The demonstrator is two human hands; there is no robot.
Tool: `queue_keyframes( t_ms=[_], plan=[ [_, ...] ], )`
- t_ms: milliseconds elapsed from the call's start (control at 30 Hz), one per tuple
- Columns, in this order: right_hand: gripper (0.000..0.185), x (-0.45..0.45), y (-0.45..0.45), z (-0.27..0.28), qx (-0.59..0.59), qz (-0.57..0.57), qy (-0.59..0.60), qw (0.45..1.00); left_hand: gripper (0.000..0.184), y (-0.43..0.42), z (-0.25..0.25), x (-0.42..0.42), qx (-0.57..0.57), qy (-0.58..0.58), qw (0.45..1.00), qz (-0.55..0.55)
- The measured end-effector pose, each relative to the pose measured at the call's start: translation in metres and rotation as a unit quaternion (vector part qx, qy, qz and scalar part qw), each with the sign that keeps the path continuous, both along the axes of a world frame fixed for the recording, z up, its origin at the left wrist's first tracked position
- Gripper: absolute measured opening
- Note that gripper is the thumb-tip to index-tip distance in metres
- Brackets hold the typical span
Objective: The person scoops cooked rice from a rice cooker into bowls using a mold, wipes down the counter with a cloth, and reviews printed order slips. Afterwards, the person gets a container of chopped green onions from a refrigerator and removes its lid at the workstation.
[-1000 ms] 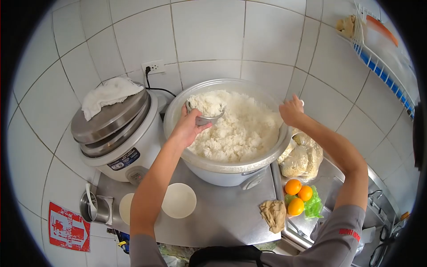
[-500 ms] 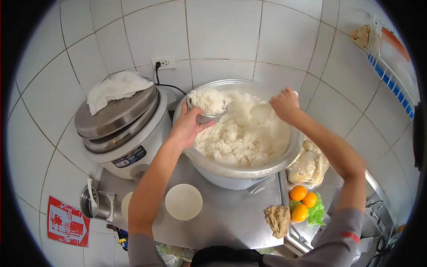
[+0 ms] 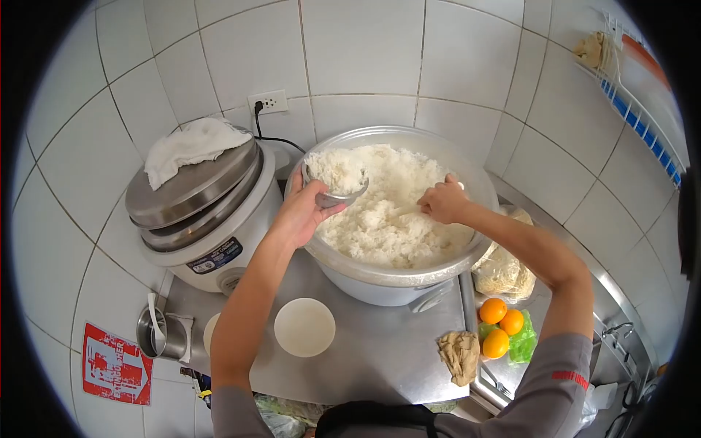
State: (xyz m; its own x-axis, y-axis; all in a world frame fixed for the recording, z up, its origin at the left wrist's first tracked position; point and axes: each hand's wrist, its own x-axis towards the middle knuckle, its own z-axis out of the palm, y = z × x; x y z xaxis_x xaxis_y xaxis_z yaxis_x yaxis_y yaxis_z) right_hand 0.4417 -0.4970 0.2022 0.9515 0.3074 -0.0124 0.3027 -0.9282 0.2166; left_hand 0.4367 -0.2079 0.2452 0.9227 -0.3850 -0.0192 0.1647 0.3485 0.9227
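Note:
My left hand [image 3: 298,213] is closed around a small metal bowl [image 3: 342,198] heaped with white rice, held over the left side of a big pot [image 3: 365,287]. The pot is filled with cooked rice [image 3: 391,237]. Over the right part of that rice, my right hand [image 3: 444,202] grips a white rice paddle [image 3: 460,185]. Its handle end shows above my fist, while the blade points left and down into the rice, hard to tell apart from it.
A lidded rice cooker [image 3: 212,237] with a white cloth [image 3: 191,150] stands left. In front are a white bowl [image 3: 305,327], a metal pot [image 3: 166,336] with a spoon, and a brown cloth [image 3: 458,358]. Oranges [image 3: 496,343] and a bag [image 3: 504,274] lie right, near a sink faucet [image 3: 619,330].
My right hand has moved left and down with the rice paddle, from above the pot's right rim to over the rice. My left hand and the metal bowl stay nearly in place.

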Motion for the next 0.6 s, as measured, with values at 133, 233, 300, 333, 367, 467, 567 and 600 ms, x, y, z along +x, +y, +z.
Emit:
queue_keyframes(
  t_ms=[133,233,300,333,367,467,567,600],
  plan=[
    [0.025,0.008,0.022,0.012,0.064,0.038,0.129,0.989,0.065,0.003,0.001,-0.006,0.03,-0.013,0.999,0.019],
    [0.027,0.027,0.035,0.005,0.123,0.052,0.234,0.963,0.068,0.012,0.004,-0.014,0.036,-0.012,0.999,0.032],
    [0.029,0.04,0.033,0.011,0.196,0.06,0.337,0.919,0.069,0.023,0.006,-0.019,0.035,-0.021,0.998,0.046],
    [0.031,0.042,0.028,0.011,0.243,0.031,0.351,0.904,0.069,0.028,0.006,-0.022,0.033,-0.027,0.998,0.051],
    [0.033,0.042,0.021,0.012,0.289,0.0,0.363,0.886,0.069,0.032,0.007,-0.024,0.031,-0.034,0.997,0.054],
    [0.038,0.038,0.005,0.028,0.342,-0.046,0.338,0.876,0.068,0.039,0.006,-0.023,0.012,-0.026,0.998,0.055],
    [0.028,0.048,-0.019,0.049,0.363,-0.026,0.318,0.875,0.064,0.028,0.0,-0.019,0.012,-0.01,0.999,0.047],
    [0.024,0.047,-0.02,0.064,0.35,-0.031,0.268,0.897,0.063,0.02,-0.002,-0.018,0.015,0.001,0.999,0.046]
  ],
)
